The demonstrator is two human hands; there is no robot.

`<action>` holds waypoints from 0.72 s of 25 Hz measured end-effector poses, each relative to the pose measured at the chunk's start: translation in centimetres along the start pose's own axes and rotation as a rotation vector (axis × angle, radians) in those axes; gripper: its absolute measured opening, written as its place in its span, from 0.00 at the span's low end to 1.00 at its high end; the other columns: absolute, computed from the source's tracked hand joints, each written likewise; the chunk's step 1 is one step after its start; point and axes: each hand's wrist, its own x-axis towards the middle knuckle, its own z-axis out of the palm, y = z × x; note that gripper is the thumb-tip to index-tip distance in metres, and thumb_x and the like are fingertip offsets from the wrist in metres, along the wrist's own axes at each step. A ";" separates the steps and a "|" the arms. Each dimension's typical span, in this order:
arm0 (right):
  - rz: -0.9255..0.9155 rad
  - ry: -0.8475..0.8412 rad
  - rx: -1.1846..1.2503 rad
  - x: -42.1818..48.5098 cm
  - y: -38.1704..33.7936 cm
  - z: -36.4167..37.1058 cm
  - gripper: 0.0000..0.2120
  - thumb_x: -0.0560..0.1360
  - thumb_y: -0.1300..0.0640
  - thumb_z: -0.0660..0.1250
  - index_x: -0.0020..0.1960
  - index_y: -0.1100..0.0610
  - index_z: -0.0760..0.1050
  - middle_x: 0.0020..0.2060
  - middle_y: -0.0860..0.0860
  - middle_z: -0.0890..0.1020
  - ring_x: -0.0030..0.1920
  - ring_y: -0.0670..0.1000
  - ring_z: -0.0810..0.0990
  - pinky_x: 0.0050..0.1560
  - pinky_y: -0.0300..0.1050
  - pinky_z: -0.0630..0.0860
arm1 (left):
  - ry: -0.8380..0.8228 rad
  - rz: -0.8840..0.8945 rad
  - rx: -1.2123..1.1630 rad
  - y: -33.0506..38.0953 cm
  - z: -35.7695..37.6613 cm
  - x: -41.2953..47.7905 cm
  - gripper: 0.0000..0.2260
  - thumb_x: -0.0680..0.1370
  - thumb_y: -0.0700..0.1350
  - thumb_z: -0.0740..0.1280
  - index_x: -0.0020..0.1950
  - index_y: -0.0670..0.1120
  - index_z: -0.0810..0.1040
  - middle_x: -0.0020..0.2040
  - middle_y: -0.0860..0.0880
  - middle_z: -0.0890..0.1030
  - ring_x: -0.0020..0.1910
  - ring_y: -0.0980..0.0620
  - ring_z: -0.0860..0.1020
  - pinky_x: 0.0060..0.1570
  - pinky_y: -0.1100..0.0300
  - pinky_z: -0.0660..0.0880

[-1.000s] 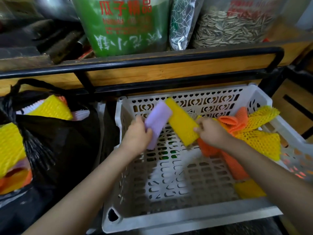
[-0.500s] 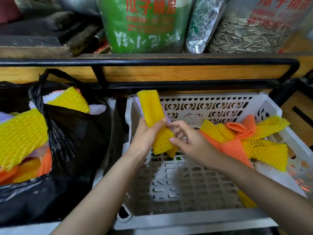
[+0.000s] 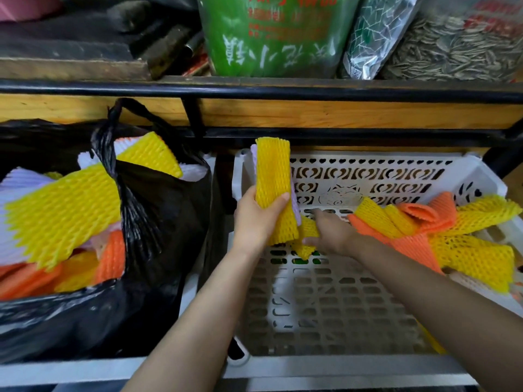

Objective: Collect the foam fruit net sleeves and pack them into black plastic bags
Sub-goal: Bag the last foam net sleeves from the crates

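My left hand (image 3: 256, 219) grips a flat yellow foam sleeve (image 3: 274, 176) stacked on a purple one (image 3: 294, 206), held upright over the left end of the white perforated crate (image 3: 368, 312). My right hand (image 3: 329, 232) reaches across the crate and pinches another yellow sleeve (image 3: 306, 244) just below that stack. A heap of orange and yellow net sleeves (image 3: 452, 236) lies in the crate's right half. To the left stands the black plastic bag (image 3: 158, 222), stuffed with yellow, orange and white sleeves (image 3: 65, 210).
A wooden shelf with a black metal rail (image 3: 283, 93) runs above the crate and bag. On it stand a green snack bag (image 3: 271, 35), a patterned pouch (image 3: 370, 38) and a clear sack of sunflower seeds (image 3: 458, 46). The crate's left floor shows bare.
The yellow sleeve passed from my right hand onto the purple one in my left hand. My right hand then dropped lower and took hold of another yellow sleeve.
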 end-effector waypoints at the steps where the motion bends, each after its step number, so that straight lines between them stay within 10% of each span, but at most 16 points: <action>1: -0.012 0.009 -0.013 0.2 -0.4 0.0 0.35 0.73 0.46 0.69 0.71 0.61 0.58 0.66 0.60 0.70 0.64 0.58 0.70 0.58 0.50 0.71 | 0.012 -0.012 0.002 0.0 0.0 0.1 0.14 0.77 0.47 0.67 0.61 0.47 0.73 0.55 0.48 0.80 0.54 0.50 0.79 0.55 0.52 0.77; 8: 0.055 0.304 0.475 -4.3 -0.2 -4.1 0.15 0.77 0.53 0.65 0.57 0.62 0.72 0.45 0.55 0.79 0.41 0.51 0.78 0.38 0.42 0.69 | -0.010 -0.171 -0.090 -0.1 -0.1 0.5 0.07 0.81 0.48 0.57 0.45 0.54 0.72 0.48 0.48 0.78 0.52 0.43 0.78 0.58 0.42 0.74; 14: -0.149 0.536 0.849 -10.9 -2.3 -6.3 0.18 0.78 0.54 0.63 0.66 0.57 0.66 0.56 0.46 0.77 0.54 0.37 0.76 0.49 0.29 0.72 | -0.151 -0.003 0.035 -0.1 0.9 -0.4 0.08 0.82 0.48 0.58 0.60 0.50 0.70 0.54 0.52 0.78 0.52 0.53 0.77 0.52 0.59 0.75; 18: -0.231 0.504 0.691 -12.5 -2.7 -5.9 0.10 0.78 0.52 0.63 0.59 0.47 0.70 0.53 0.50 0.79 0.52 0.45 0.78 0.51 0.43 0.77 | -0.413 -0.051 -0.126 1.4 3.1 -2.1 0.21 0.78 0.57 0.57 0.67 0.48 0.69 0.60 0.50 0.79 0.57 0.52 0.79 0.53 0.62 0.77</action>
